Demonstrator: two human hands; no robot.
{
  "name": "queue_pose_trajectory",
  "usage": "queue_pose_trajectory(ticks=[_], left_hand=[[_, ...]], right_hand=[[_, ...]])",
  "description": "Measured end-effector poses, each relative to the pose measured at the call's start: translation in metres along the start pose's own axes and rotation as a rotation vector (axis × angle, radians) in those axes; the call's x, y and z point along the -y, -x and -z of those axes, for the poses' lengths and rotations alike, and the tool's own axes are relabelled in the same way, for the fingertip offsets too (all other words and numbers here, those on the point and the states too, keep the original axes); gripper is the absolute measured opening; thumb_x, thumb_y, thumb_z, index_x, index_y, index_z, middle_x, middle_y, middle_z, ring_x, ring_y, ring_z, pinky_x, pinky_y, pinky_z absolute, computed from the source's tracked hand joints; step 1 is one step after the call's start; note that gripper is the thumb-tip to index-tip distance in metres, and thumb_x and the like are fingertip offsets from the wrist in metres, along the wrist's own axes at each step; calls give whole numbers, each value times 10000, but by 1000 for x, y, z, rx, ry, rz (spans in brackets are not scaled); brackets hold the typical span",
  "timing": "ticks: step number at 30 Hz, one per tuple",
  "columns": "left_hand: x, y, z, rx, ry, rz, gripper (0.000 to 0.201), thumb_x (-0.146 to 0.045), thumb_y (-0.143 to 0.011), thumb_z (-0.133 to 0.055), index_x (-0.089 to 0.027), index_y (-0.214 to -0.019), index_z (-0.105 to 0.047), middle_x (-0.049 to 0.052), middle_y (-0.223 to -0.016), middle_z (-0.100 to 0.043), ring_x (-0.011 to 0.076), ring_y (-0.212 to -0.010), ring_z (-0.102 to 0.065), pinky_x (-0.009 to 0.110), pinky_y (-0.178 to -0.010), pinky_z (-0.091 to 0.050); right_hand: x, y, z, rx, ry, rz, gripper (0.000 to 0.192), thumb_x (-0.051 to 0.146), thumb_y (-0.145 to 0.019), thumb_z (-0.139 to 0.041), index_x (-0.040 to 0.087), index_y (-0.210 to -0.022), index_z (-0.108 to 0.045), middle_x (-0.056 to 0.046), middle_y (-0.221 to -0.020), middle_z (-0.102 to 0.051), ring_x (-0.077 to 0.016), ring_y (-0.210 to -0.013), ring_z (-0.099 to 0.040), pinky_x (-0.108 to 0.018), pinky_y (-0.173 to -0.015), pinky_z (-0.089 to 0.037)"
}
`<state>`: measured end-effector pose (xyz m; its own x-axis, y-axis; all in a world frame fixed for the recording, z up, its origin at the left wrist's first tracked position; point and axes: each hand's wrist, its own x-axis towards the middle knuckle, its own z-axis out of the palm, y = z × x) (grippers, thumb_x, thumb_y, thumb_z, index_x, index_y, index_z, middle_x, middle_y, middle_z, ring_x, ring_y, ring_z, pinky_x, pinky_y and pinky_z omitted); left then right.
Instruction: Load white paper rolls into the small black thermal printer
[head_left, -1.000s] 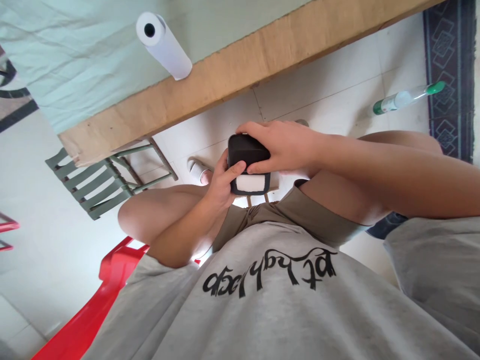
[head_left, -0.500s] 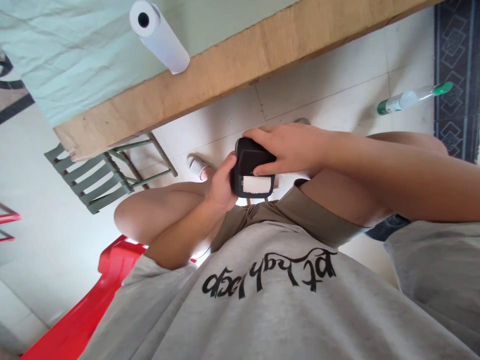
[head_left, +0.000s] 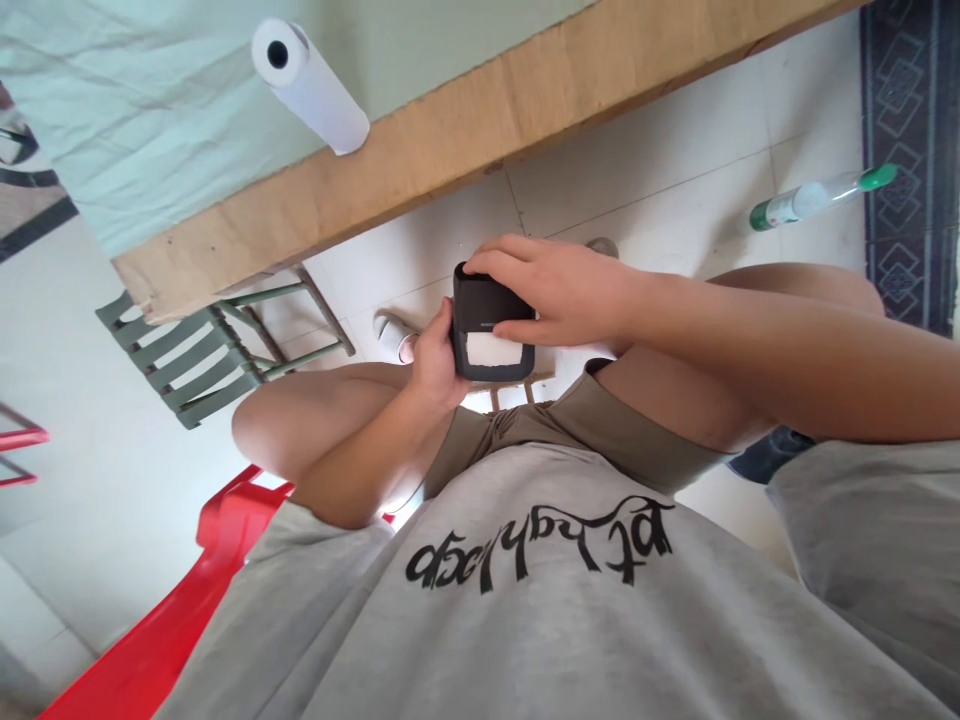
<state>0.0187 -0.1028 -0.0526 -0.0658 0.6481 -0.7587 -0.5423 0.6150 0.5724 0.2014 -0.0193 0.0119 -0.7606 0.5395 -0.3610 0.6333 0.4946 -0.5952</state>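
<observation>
My left hand [head_left: 436, 358] grips a small black portable printer [head_left: 484, 300] by its left side, with the thumb along its edge. A strip of white paper [head_left: 495, 350] shows on the printer's face, at the end nearer my body. My right hand [head_left: 562, 290] lies over the printer's right side. Its fingers are curled round the far end, and one fingertip touches the face beside the paper. The printer is held above my lap, and its underside is hidden.
A white paper roll [head_left: 322, 95] lies on the cloth-covered table [head_left: 450, 120], near its wooden edge. A folding stool [head_left: 184, 350] stands at the left, beside a red plastic chair [head_left: 187, 590]. A bottle with green ends [head_left: 810, 200] is on the tiled floor at the right.
The printer and both hands have shifted slightly left and toward the table. The printer's face is turned more squarely to me, and more of the paper strip shows.
</observation>
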Motion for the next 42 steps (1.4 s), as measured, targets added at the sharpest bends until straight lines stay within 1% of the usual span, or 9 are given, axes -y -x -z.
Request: queue_pose_trajectory(ticks=[5, 10, 15, 20, 24, 27, 31, 36, 42], left_hand=[[1, -11, 2, 37, 20, -14, 304, -489, -974, -755, -186, -988, -740, 46, -911, -796, 238, -1020, -805, 357, -968, -660], [-4, -9, -2, 66, -11, -2, 175, -354, -981, -717, -193, -912, -721, 2, -783, -716, 166, -774, -732, 317, -905, -654], [-5, -6, -9, 90, -36, 68, 250, -433, -1006, -662, -193, -983, -728, 32, -859, -743, 223, -851, -769, 364, -843, -654], [-4, -4, -10, 103, -22, 68, 251, -426, -975, -690, -197, -874, -708, 22, -783, -723, 199, -795, -734, 293, -682, -587], [-6, 0, -9, 95, -13, 123, 245, -378, -984, -659, -185, -847, -725, 18, -773, -729, 153, -710, -674, 257, -608, -546], [-6, 0, -9, 70, 8, 73, 212, -363, -970, -686, -187, -854, -713, 6, -787, -718, 154, -775, -686, 254, -686, -582], [-6, -2, -10, 32, 14, 58, 197, -347, -966, -699, -197, -846, -654, -2, -743, -660, 180, -844, -708, 313, -879, -635], [-4, -4, -7, 39, 2, 43, 256, -407, -880, -776, -211, -852, -614, -14, -731, -646, 216, -909, -753, 352, -944, -648], [-4, -5, -4, 44, -20, 58, 270, -438, -830, -770, -200, -896, -659, 4, -763, -709, 256, -1001, -788, 359, -919, -665]], right_hand=[[1, -3, -3, 48, 42, -54, 734, 393, -999, -566, 183, -1682, -395, -203, -1651, -461, -332, -1331, -607, -456, -1075, -520], [3, -4, -4, 39, 16, -43, 793, 454, -985, -575, 224, -1710, -353, -200, -1651, -458, -314, -1276, -627, -423, -1000, -527], [0, -1, -4, -7, 38, -7, 734, 467, -940, -599, 226, -1626, -497, -179, -1663, -461, -342, -1342, -594, -464, -1026, -530], [2, 6, 12, -118, 95, 47, 556, 418, -1031, -385, 243, -1466, -684, -107, -1608, -547, -311, -1440, -543, -513, -1196, -469], [14, 8, 27, -217, 238, -145, 637, 294, -1066, -193, 273, -1461, -692, -85, -1613, -571, -344, -1535, -463, -551, -1233, -399], [21, 3, 24, -140, 326, -212, 738, 262, -1076, -50, 221, -1396, -713, -139, -1490, -654, -363, -1434, -540, -554, -1146, -419], [25, -5, 4, 5, 319, -221, 593, 193, -1067, -197, 203, -1312, -737, -151, -1199, -745, -278, -1118, -670, -413, -898, -441], [29, -3, -10, 51, 317, -242, 505, 184, -1056, -309, 222, -1398, -679, -150, -1229, -751, -234, -969, -697, -314, -754, -338], [26, -11, -10, 117, 299, -284, 471, 229, -1021, -423, 234, -1459, -594, -146, -1160, -775, -274, -942, -723, -314, -728, -344]])
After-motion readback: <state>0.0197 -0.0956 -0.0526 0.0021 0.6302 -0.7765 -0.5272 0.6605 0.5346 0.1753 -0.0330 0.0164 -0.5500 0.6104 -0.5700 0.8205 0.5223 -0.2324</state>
